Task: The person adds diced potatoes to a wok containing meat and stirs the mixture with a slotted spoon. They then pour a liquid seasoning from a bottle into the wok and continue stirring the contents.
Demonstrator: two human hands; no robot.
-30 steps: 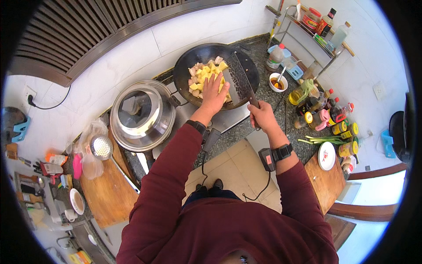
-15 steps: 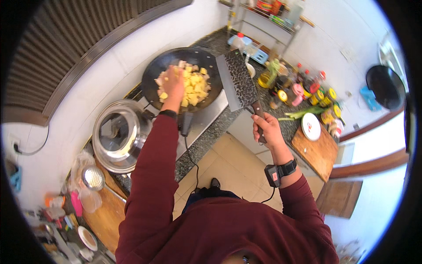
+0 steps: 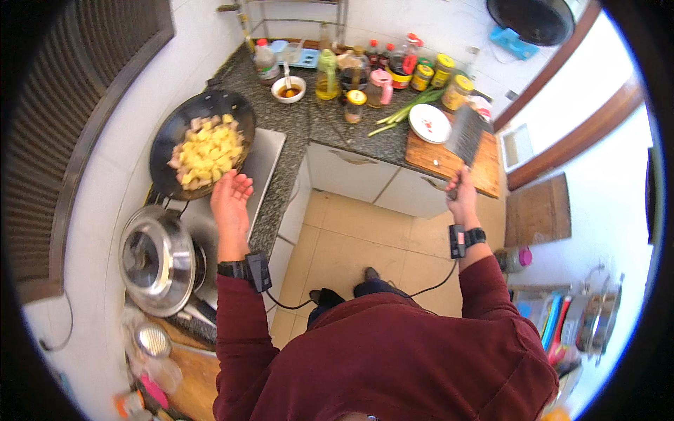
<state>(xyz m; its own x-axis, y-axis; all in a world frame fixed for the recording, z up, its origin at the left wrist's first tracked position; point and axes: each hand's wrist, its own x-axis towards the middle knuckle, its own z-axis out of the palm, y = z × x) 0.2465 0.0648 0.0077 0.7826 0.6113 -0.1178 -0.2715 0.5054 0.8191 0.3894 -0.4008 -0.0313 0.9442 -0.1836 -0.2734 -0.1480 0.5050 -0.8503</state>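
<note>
A speckled stone worktop (image 3: 324,135) spans two walls, a black wok (image 3: 166,133) filled with yellow cubes (image 3: 210,156) and pinkish chunks on its left run. At the worktop's right end lies a wooden board (image 3: 484,168). A dark-mottled cleaver (image 3: 466,132) is over it, the right hand (image 3: 461,196) closed around the handle. The left hand (image 3: 231,200), fingers loosely curled and unclosed, is at the wok's rim; contact cannot be told. A red-patterned white plate (image 3: 439,132) overlaps the board's left corner. Brown liquid fills a white bowl (image 3: 281,97) near the worktop's back corner; a yellow-lidded jar (image 3: 355,105) bears a blurred label.
</note>
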